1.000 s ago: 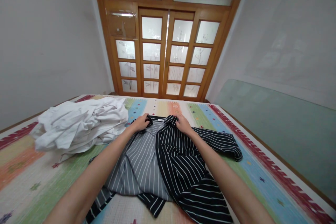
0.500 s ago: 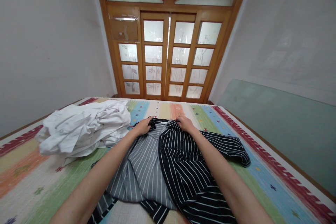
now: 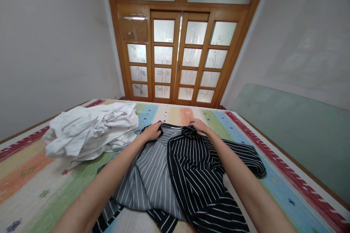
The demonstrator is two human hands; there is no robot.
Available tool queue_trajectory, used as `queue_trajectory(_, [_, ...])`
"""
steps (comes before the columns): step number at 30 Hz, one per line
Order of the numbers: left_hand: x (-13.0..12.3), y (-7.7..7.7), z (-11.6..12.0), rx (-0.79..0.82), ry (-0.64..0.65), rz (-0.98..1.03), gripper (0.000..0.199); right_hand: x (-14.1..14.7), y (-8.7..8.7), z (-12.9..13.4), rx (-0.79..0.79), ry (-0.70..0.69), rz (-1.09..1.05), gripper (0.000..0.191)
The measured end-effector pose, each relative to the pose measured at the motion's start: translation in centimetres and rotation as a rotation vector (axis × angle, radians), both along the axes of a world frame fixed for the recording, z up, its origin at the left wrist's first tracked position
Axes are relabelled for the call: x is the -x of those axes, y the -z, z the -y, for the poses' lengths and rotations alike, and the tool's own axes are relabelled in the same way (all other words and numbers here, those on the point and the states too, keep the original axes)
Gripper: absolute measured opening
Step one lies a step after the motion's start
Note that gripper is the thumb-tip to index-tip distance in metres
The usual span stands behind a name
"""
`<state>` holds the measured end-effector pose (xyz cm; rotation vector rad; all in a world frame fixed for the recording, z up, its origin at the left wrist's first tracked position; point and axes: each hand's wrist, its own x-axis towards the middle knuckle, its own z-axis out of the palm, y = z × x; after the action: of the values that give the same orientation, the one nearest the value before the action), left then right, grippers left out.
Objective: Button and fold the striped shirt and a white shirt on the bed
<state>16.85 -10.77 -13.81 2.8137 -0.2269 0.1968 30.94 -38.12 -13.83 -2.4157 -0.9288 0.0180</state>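
Observation:
A black shirt with white stripes [image 3: 191,167] lies spread in front of me, its front partly open so the greyer inside shows on the left. My left hand [image 3: 152,131] is closed on the fabric at the left end of the collar. At the collar's right end, my right hand [image 3: 198,125] pinches the bunched cloth. Between the two hands the neckline is stretched, with a small pale label at its middle. One sleeve reaches out to the right beyond my right forearm; the left side is partly hidden by my left forearm.
A heap of crumpled white cloth [image 3: 93,131] lies left of the shirt. Beneath everything is a bed cover with coloured stripes [image 3: 24,189]. A pale green panel [image 3: 295,131] stands along the right side, and wooden doors with glass panes [image 3: 177,58] are beyond the far edge.
My right hand has shifted slightly to the right with the collar, so the hands are a little farther apart. The shirt's right side and sleeve have moved right too. The view has tilted slightly.

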Motion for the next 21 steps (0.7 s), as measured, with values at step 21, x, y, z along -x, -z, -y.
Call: queue_trajectory(21, [17.6, -3.4, -4.8, 0.249, -0.169, 0.161, 0.046, 15.0, -3.3, 10.8, -0.079, 0.079, -0.009, 0.016])
